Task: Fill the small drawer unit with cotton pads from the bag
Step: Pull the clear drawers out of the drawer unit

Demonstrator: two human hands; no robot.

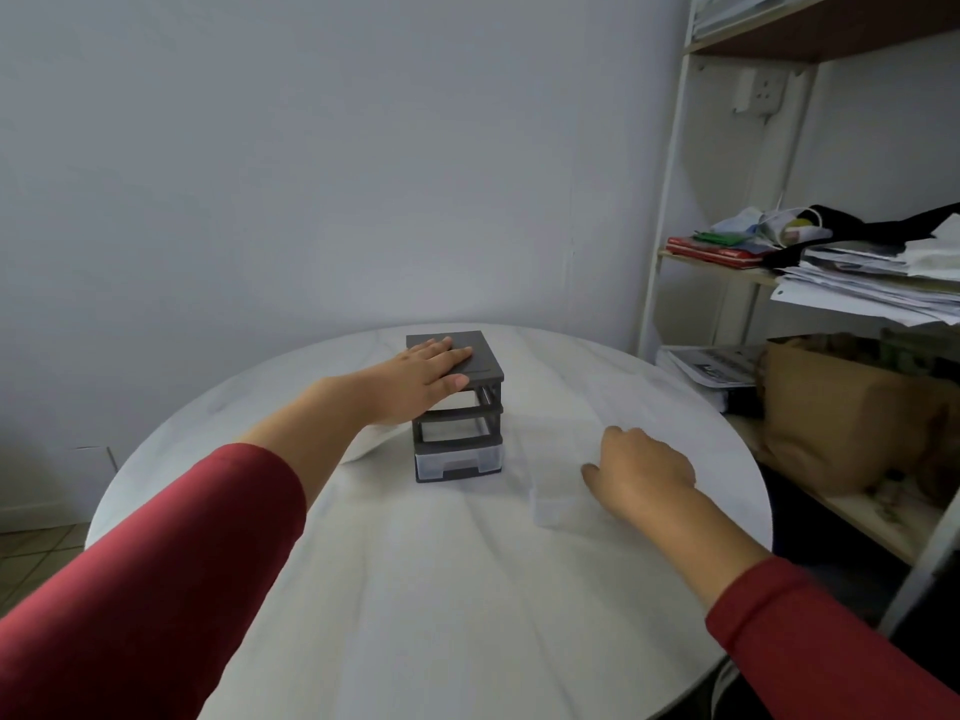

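We are pressing our left hand (427, 375) flat, fingers spread, on top of the drawer unit (457, 407), likely steadying it | right of the unit, our right hand (641, 472) is resting half-curled on a clear drawer (563, 491) on the tabletop (467, 589), grip unclenched | bag unseen.

Looked like a home study or spare rm: round white table (467, 589), open shelf unit (670, 210) w/ stacked papers (872, 288), wall socket (759, 90).
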